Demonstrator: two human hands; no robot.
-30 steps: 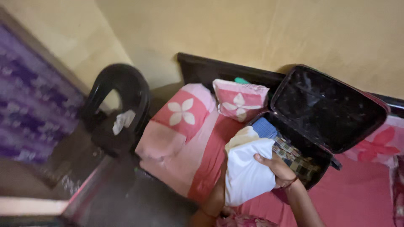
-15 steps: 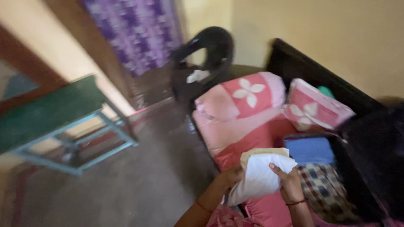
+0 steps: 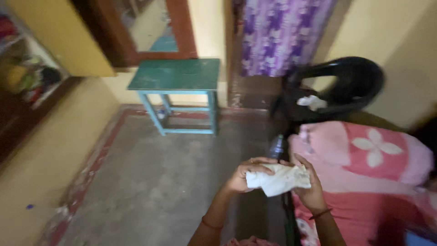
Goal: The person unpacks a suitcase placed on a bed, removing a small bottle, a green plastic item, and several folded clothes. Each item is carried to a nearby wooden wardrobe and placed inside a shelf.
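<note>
A folded white cloth [image 3: 278,179] is held between both my hands at the lower middle of the view. My left hand [image 3: 245,174] grips its left end with fingers curled over the top. Closed around the right end is my right hand [image 3: 310,186], with a dark bangle on its wrist. The cloth is bunched and small, above the dark edge of the bed [image 3: 287,214]. A pink pillow with a white flower [image 3: 369,146] lies on the bed just right of my hands.
A green-topped blue stool [image 3: 178,77] stands by the far wall. A black plastic chair [image 3: 337,91] with a white cloth on its seat is beside the bed. Purple curtain [image 3: 282,32] hangs behind. A plastic bottle [image 3: 276,146] stands by the bed. Shelves [image 3: 25,77] line the left.
The view has swung left, away from the open suitcase toward the floor and stool. The white cloth is now folded smaller and held in front of me in both hands.
</note>
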